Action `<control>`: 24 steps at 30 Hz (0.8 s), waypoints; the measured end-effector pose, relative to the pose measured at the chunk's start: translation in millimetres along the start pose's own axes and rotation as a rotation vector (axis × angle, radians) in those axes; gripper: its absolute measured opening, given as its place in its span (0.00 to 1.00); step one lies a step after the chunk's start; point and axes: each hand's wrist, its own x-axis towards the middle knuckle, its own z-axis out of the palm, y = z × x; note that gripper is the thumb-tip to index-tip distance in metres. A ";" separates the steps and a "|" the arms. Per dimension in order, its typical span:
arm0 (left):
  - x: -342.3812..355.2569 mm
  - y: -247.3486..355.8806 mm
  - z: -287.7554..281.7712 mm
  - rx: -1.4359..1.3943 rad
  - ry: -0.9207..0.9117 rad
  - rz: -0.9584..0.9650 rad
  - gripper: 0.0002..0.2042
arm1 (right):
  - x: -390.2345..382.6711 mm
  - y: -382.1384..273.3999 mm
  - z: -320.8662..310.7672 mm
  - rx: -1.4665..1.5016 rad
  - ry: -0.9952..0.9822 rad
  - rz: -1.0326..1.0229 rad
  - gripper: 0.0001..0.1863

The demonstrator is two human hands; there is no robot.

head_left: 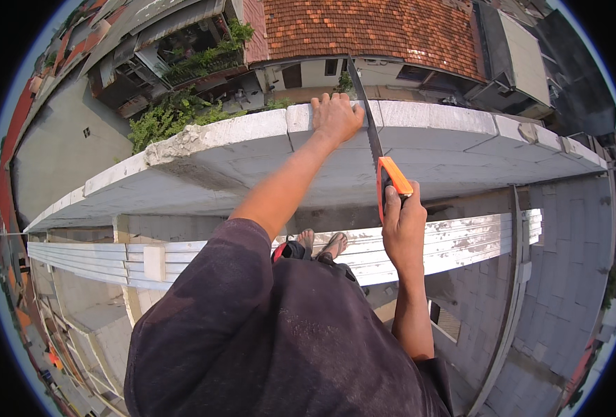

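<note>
My right hand (404,224) is wrapped round the orange and black handle of a hand saw (370,118). Its long dark toothed blade points away from me and crosses the top of a pale block wall (433,116), close beside a joint between two blocks. Just left of the blade, my left hand (337,118) rests on the top edge of the wall, fingers bent over its far side and thumb toward the blade. Whether the teeth touch the block I cannot tell.
I stand in sandals on a narrow ribbed metal platform (454,240) high above a lower floor. A loose pale block (154,263) sits on it at left. Broken, rough block edges (176,144) mark the wall's left part. Beyond lie a tiled roof (370,28) and green plants (165,121).
</note>
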 end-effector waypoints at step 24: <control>4.3 2.5 7.5 0.075 0.000 0.027 0.24 | -82.5 38.0 -11.6 0.022 0.135 -0.214 0.14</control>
